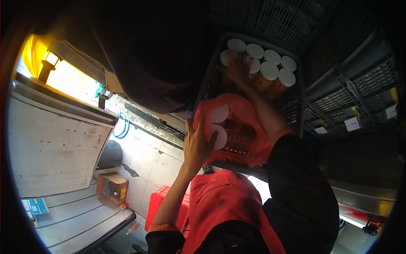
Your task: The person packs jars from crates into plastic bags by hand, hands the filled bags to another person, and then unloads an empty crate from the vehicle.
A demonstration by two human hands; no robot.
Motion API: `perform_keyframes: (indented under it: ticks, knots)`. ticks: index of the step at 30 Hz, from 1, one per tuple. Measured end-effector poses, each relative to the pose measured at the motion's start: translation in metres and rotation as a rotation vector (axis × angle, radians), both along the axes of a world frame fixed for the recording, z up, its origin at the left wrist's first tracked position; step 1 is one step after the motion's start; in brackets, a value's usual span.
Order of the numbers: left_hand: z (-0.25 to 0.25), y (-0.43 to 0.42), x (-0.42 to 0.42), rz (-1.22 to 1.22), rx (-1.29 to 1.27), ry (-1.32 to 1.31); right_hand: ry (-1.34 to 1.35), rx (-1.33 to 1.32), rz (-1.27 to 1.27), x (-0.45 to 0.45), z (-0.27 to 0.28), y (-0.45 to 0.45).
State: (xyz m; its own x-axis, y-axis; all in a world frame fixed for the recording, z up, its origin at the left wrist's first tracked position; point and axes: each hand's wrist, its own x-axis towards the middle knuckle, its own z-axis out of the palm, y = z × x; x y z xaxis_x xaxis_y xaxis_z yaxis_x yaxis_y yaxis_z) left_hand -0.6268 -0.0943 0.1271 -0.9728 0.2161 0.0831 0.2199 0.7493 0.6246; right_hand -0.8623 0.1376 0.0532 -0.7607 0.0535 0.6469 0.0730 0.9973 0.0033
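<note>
A red plastic bag [258, 127] lies open inside a dark plastic crate [301, 101], and two white-lidded jars [218, 137] show at its left side. My left hand [196, 146] is closed on the bag's left edge, with the thumb against the nearer jar's lid. Farther into the crate stand several jars [269, 71] with white lids and brownish contents. Over the left end of these jars is my right hand [237, 72], its fingers spread at a jar lid [226, 58]. Shadow blurs the fingertips, and my right forearm passes over the bag.
Grey crates with paper labels [352, 124] line the right side. A white slatted table [80, 220] at lower left carries a cardboard box [112, 190]. Below the crate, a red plastic container [158, 207] stands on the tiled floor [141, 156]. A dark cloth shape hangs at upper left.
</note>
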Motion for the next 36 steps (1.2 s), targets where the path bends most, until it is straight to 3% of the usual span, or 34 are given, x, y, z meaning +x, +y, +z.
perform_keyframes:
  ticks: [2,5,8,12,14,16,18,20,26,28,30,32,34,35,36]
  knots:
    - [0.007,0.001,-0.002,0.023,0.061,0.017,-0.175,-0.266,0.075,-0.007,-0.001,0.002]
    - [0.016,0.001,-0.006,0.011,0.051,-0.065,-0.136,-0.376,0.173,0.002,0.027,0.007]
    - [0.016,0.003,-0.009,0.005,-0.008,-0.200,0.036,-0.503,0.338,0.043,0.108,0.014]
    - [0.013,0.011,-0.014,-0.029,-0.025,-0.172,0.165,-0.348,0.432,0.162,0.249,0.039]
    - [0.014,0.013,-0.017,-0.056,-0.046,-0.245,0.036,-0.795,0.705,0.218,0.286,0.046]
    - [0.012,0.010,-0.019,-0.077,-0.045,-0.247,-0.173,-0.806,0.699,0.255,0.282,0.040]
    - [0.008,0.010,-0.019,-0.096,-0.048,-0.248,-0.443,-0.516,0.512,0.271,0.258,0.025]
    - [0.004,0.009,-0.018,-0.096,-0.060,-0.131,-0.596,-0.511,0.344,0.270,0.213,0.003]
    - [-0.002,0.005,-0.015,-0.088,-0.059,-0.154,-0.516,-0.456,0.407,0.232,0.052,-0.011]
    - [0.002,0.004,-0.010,-0.094,-0.048,-0.117,-0.464,-0.408,0.446,0.225,0.049,-0.003]
    - [-0.003,0.001,-0.009,-0.067,-0.083,-0.129,-0.676,-0.408,0.460,0.220,0.089,0.006]
    - [-0.003,0.000,-0.007,-0.087,-0.043,-0.068,-1.013,-0.659,0.215,0.183,0.166,0.026]
    - [0.004,0.002,-0.004,-0.048,-0.005,-0.143,-0.738,-0.650,0.092,0.142,0.168,0.053]
    - [0.007,0.004,0.000,-0.048,-0.007,-0.135,-0.730,-0.651,0.095,0.120,0.150,0.061]
    - [0.011,0.007,0.003,-0.048,-0.060,-0.039,-0.685,-0.491,0.016,0.096,0.117,0.069]
